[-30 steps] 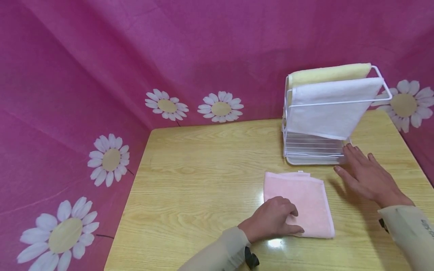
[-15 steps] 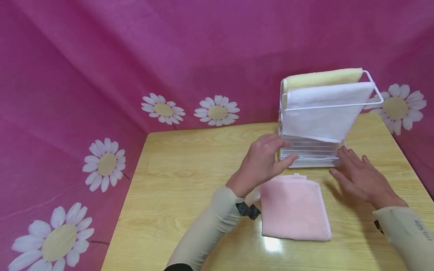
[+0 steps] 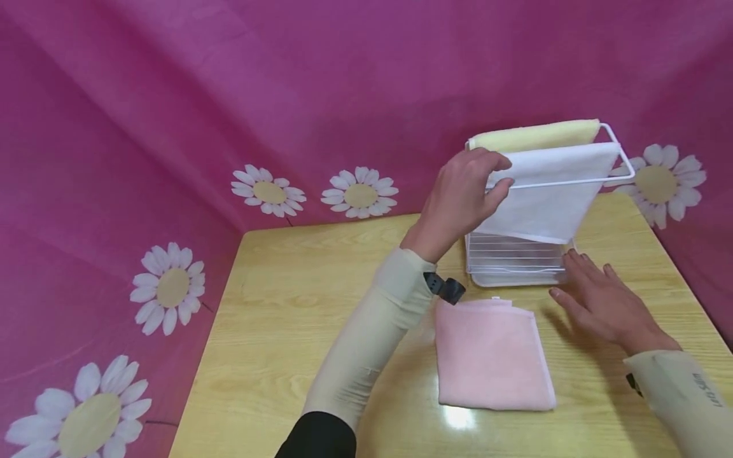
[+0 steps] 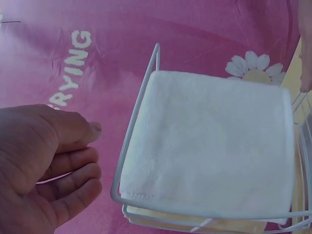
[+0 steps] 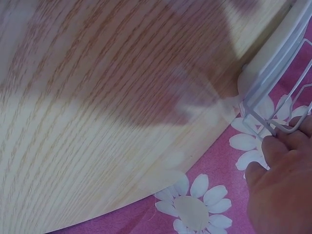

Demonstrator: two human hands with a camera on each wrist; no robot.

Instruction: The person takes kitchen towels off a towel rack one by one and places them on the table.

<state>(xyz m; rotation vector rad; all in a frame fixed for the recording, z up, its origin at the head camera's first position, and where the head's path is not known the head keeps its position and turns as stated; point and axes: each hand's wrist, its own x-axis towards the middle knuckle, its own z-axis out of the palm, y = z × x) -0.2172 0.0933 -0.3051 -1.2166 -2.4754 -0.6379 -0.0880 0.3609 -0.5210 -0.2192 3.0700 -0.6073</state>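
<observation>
A white wire rack stands at the back right of the table, with a white towel and a yellow towel draped over its upper bars. Raised to the rack's left side is my left hand, thumb and fingers apart and loosely bent. In the left wrist view a gap shows between those fingers and the rack's frame, and nothing is held. My right hand reaches forward with its fingers extended, fingertips at the rack's lower right corner. A folded pink towel lies flat in front of the rack.
Under the rack's wire shelf sits a white tray. The wooden table is bordered at the back and sides by a pink cloth printed with daisies.
My left hand has left the pink towel and risen forward to the upper left of the rack. The right hand stays at the rack's lower corner. The head view has shifted slightly.
</observation>
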